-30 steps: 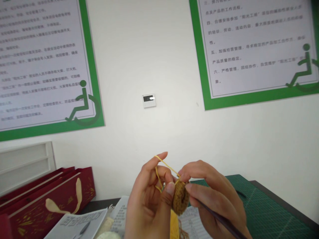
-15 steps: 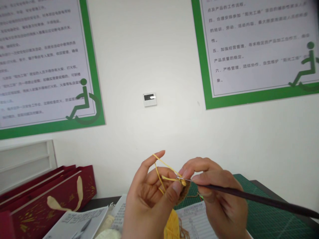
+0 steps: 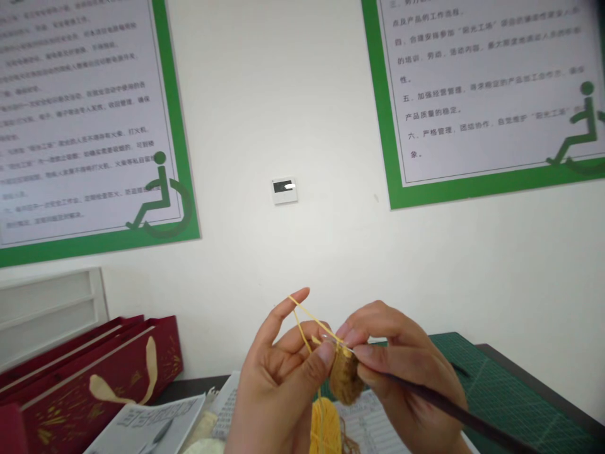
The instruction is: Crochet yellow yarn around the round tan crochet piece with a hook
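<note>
My left hand [image 3: 288,378] pinches a small brown crocheted piece [image 3: 347,378] between thumb and fingers, its index finger raised with yellow yarn [image 3: 302,325] looped over it. Closed round a crochet hook with a dark handle [image 3: 439,400] is my right hand [image 3: 411,372]. The hook's thin metal tip is at the yellow stitches on the top edge of the brown piece, where the fingertips of both hands nearly meet. Below the hands lies a yellow yarn ball [image 3: 325,425], partly hidden by my left hand.
Dark red gift bags [image 3: 137,359] stand at the left beside printed papers [image 3: 151,422]. A green cutting mat [image 3: 491,384] covers the right side of the table. More paper lies under the hands. Two green-framed posters [image 3: 174,126] and a small white panel [image 3: 284,191] are on the wall.
The brown piece has turned and shows more below the fingers. My right hand has tilted the hook's handle further down. The yellow loose end near the left thumb now shows less.
</note>
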Action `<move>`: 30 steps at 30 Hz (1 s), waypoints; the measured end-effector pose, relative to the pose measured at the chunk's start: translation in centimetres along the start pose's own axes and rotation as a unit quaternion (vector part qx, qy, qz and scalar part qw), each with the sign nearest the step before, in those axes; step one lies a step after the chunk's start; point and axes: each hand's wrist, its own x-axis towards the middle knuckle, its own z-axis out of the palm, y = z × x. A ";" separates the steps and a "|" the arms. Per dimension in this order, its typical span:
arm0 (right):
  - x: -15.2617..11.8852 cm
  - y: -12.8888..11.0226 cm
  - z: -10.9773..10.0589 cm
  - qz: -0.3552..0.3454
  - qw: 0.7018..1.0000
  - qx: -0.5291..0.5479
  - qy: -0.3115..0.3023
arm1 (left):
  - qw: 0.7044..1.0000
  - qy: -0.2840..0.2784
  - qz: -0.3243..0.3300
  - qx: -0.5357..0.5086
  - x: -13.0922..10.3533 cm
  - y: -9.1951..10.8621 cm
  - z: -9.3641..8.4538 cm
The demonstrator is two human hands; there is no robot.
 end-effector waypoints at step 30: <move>-0.1 0.1 -0.3 -0.008 0.993 -0.113 -0.041 | 0.902 0.114 0.327 0.257 -0.3 -1.5 0.6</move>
